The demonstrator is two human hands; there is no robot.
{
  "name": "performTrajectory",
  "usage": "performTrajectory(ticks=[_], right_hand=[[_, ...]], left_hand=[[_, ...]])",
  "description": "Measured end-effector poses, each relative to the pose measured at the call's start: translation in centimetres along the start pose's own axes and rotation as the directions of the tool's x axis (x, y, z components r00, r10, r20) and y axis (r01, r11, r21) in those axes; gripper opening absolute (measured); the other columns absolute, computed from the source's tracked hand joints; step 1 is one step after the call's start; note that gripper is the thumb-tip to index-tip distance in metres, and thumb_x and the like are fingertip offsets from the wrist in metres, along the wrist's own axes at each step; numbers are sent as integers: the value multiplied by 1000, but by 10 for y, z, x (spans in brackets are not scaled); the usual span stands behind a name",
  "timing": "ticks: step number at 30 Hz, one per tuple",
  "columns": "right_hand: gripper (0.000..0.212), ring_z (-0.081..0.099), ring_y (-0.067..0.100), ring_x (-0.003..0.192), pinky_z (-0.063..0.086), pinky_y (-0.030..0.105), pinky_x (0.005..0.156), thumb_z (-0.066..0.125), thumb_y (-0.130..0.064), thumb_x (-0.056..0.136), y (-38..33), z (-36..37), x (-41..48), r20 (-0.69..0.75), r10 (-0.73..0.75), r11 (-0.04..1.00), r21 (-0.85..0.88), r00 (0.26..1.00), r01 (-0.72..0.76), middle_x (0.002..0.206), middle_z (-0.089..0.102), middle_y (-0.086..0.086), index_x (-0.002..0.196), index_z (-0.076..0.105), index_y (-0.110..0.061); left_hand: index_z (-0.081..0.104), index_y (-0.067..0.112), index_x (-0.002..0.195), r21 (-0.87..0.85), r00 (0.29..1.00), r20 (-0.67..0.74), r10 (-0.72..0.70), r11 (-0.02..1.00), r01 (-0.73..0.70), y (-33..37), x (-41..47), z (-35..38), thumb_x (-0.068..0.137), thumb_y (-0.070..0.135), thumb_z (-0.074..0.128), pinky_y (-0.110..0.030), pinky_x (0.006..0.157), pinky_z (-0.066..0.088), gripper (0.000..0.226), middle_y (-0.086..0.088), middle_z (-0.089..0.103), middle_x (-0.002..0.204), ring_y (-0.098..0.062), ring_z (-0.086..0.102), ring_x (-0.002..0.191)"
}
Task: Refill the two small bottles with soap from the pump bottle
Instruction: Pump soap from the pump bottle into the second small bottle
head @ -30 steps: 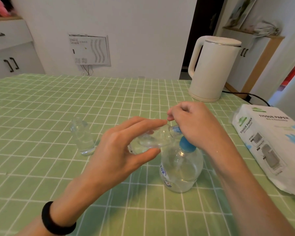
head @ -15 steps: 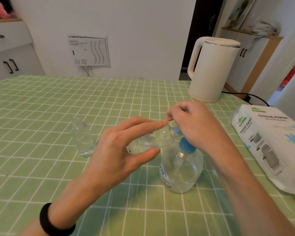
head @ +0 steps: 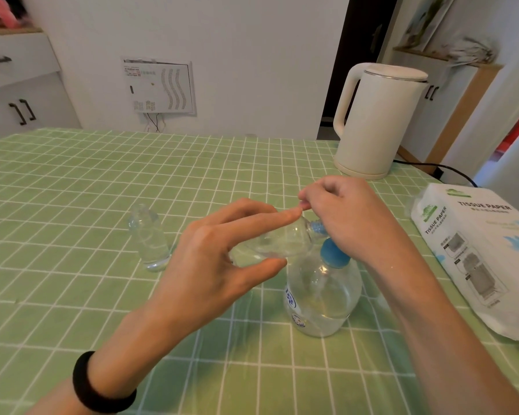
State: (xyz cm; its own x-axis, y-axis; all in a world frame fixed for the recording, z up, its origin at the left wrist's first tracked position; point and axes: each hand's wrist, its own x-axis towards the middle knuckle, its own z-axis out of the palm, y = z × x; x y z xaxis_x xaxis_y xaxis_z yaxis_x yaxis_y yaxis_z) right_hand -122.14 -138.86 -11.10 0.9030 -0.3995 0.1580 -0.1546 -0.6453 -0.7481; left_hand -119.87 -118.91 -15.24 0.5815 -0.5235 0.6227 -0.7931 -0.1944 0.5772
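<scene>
- Head view: filling looks to be in hand. The left hand (head: 210, 259) pinches a small bottle (head: 276, 241) between thumb below and fingers on top, in the air just left of the pump bottle (head: 321, 295).
- The small bottle lies on its side, with its long axis running left to right, a touch higher at the neck. Its mouth points right and meets the blue nozzle (head: 316, 227).
- The right hand (head: 348, 211) sits over the pump head with its fingers curled round it. The head itself is mostly hidden, so I cannot tell how far down it is pressed.
- The pump bottle stands upright on the green checked table (head: 72, 181), with soap low in its base.
- A second small bottle (head: 149, 238) stands upright and apart to the left, mouth up, untouched. It is too clear to tell how much it holds.
- My call on the next move: pump with the mouth tight on the nozzle, then tip the neck upward before pulling away, or soap may dribble out.
- A kettle (head: 378, 121) and a tissue pack (head: 477, 253) sit off to the right, out of the way.
</scene>
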Motion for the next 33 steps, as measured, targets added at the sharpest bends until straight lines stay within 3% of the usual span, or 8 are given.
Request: performTrajectory(ticks=[7,12,14,16,19,23,26,33], right_hand=[[32,68,31,103,52,39,92,52,-30,96,2,3,2,71,77,997,26,994,-79,104,77,11,100,76,-8],[34,70,25,97,53,33,77,50,-35,98,2,2,-1,31,43,999,3,999,-43,100,78,5,100,75,-12],[34,71,9,89,48,28,69,51,-37,97,1,1,0,23,28,1000,9,999,-28,98,78,2,99,75,-14],[33,70,2,87,50,28,74,51,-37,97,1,0,1,25,21,1000,20,999,-22,97,78,0,97,75,-15],[32,69,24,100,52,29,82,52,-35,96,0,2,2,30,42,999,29,999,-43,101,78,5,99,76,-13],[29,71,20,98,51,28,79,53,-30,96,1,3,2,83,82,995,46,993,-86,93,78,-6,97,77,-12],[34,70,24,100,52,33,88,50,-32,97,2,3,0,63,66,998,22,996,-67,103,78,7,102,74,-9],[41,68,30,104,52,45,93,48,-37,96,-5,-1,-6,44,-6,1000,-8,999,7,110,73,14,107,70,-4]], left_hand=[[72,26,134,-21,999,-14,-41,999,41,-3,-3,6,83,17,90,-26,96,56,54,10,72,120,-5,69,112],[71,27,134,-6,1000,2,-25,1000,25,1,-1,3,83,25,83,-25,94,56,52,11,72,119,-3,70,108],[71,28,134,7,1000,10,-17,1000,17,3,1,0,84,25,83,-28,94,57,52,10,72,120,-6,70,109],[70,30,135,18,1000,16,-12,1000,11,3,2,-2,83,26,83,-31,93,58,53,9,72,120,-9,70,110],[69,32,135,6,999,22,-25,1000,24,1,2,-2,83,27,84,-33,94,57,54,10,72,120,-9,70,110],[70,30,134,-49,998,12,-60,997,61,-1,-1,3,82,19,88,-30,96,55,56,10,72,118,-7,69,110],[71,29,134,-68,997,15,-74,995,75,-1,-3,4,81,12,90,-30,95,55,58,11,72,117,-8,69,109],[68,34,136,-32,998,41,-39,999,41,4,1,-3,82,27,83,-32,95,56,56,12,70,117,-11,68,112]])
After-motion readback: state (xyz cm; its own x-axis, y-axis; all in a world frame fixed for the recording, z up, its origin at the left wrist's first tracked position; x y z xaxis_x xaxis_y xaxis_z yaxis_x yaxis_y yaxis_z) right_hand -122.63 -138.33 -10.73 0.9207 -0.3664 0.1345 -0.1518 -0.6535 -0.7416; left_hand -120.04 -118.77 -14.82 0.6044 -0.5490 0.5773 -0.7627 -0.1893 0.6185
